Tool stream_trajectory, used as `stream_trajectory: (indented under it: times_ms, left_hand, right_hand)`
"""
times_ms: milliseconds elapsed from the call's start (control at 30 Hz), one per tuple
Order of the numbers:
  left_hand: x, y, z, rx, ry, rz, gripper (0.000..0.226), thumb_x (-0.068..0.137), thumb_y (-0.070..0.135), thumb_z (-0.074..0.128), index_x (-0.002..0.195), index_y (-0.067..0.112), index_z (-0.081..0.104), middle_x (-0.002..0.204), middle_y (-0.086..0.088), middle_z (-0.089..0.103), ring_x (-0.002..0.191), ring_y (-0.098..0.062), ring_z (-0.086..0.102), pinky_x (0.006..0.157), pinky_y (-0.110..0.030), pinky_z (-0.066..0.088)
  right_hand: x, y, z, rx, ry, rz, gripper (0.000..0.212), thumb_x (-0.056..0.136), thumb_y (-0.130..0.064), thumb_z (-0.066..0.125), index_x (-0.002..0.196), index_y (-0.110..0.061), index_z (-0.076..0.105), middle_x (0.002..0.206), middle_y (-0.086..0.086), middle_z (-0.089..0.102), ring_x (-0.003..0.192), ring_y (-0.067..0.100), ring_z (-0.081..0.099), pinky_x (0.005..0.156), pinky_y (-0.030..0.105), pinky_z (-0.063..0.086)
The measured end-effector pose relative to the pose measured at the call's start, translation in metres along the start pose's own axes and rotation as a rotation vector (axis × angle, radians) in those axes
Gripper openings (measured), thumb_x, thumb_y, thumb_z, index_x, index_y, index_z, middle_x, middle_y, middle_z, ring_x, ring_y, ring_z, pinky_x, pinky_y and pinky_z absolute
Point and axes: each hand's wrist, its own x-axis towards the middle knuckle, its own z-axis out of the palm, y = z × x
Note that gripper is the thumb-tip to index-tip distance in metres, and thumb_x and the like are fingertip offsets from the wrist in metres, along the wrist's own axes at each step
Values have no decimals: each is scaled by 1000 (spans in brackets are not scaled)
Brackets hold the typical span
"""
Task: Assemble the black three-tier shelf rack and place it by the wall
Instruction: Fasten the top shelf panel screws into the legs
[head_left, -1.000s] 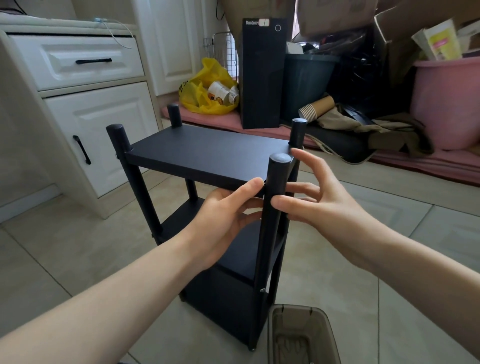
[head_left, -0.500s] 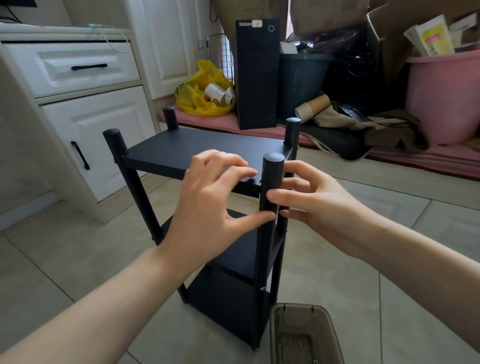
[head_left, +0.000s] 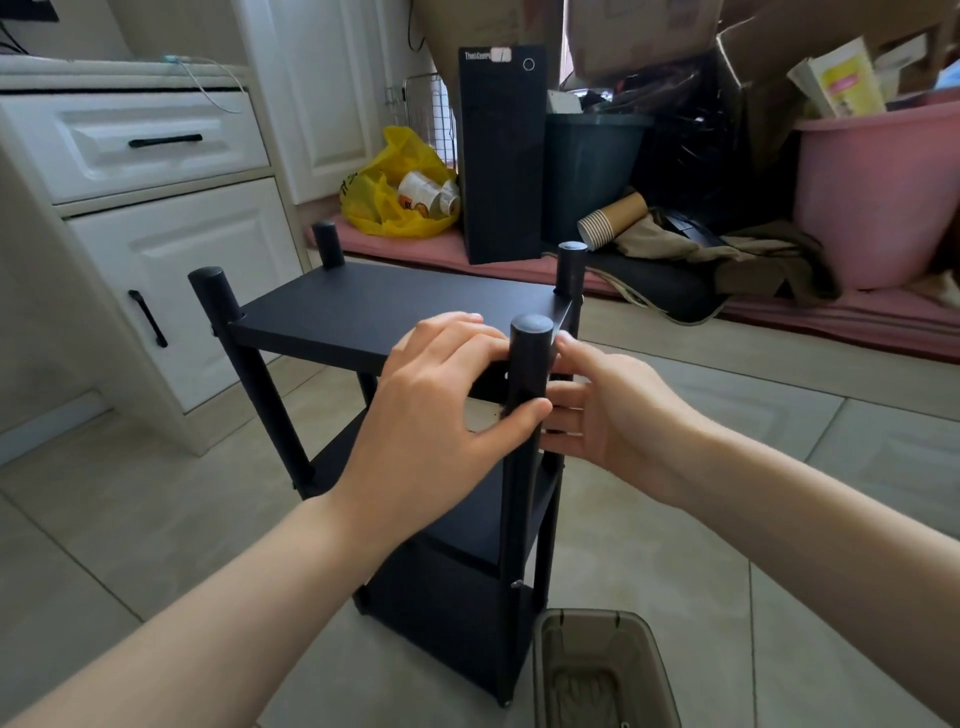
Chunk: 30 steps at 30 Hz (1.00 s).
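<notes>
Left hand (head_left: 447, 400) pinches the near-right corner of the top shelf (head_left: 374, 312), fingers curled over its edge, thumb on the near-right post (head_left: 530, 358). Right hand (head_left: 608, 410) wraps that post from the right. Brown bin (head_left: 597, 675) sits just right of the foot. Black three-tier rack (head_left: 452, 597) stands upright on tiled floor (head_left: 130, 519), white cabinet (head_left: 171, 260) to its left. Far clutter: yellow bag (head_left: 389, 208), black tower (head_left: 498, 156), pink tub (head_left: 878, 197).

Yellow bag (head_left: 387, 195), pink tub (head_left: 878, 202), white cabinet (head_left: 171, 249).
</notes>
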Motion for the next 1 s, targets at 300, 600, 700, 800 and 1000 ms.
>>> stream_trajectory:
  times_ms: [300,600,700,800,1000]
  left_hand:
    - [1,5,-5,2,-107,-9,48,95,41,58,131,10,63,137,-5,64,141,-17,47,127,-42,13]
    - [2,1,-8,143,-138,-21,62,92,62,39,138,26,61,143,7,60,143,-15,44,124,-61,6]
    - [1,0,-7,116,-131,-32,59,92,63,40,135,30,64,140,10,61,141,-14,46,123,-62,10]
    - [-1,1,-6,105,-107,-33,56,92,62,43,133,30,66,138,9,63,139,-15,49,122,-63,13]
    - [-4,-2,-1,126,-58,2,53,94,56,47,128,23,69,135,4,66,136,-20,53,118,-64,23]
  right_hand:
    - [8,-9,2,-61,-109,1,46,95,-38,58,126,-5,62,107,16,74,90,25,72,77,33,56]
    - [6,-8,1,-14,-131,-12,48,97,-32,55,136,-3,51,108,17,74,102,33,72,76,35,60]
    - [4,-8,-1,-10,-144,-7,45,98,-30,54,135,-4,52,109,18,73,98,31,73,76,35,60]
    - [1,-8,-5,-12,-154,-20,35,99,-26,54,126,-5,62,107,16,74,85,24,73,69,32,59]
    - [-7,-1,-23,-159,-120,-54,26,102,-20,51,114,-6,68,103,10,76,96,24,74,91,41,57]
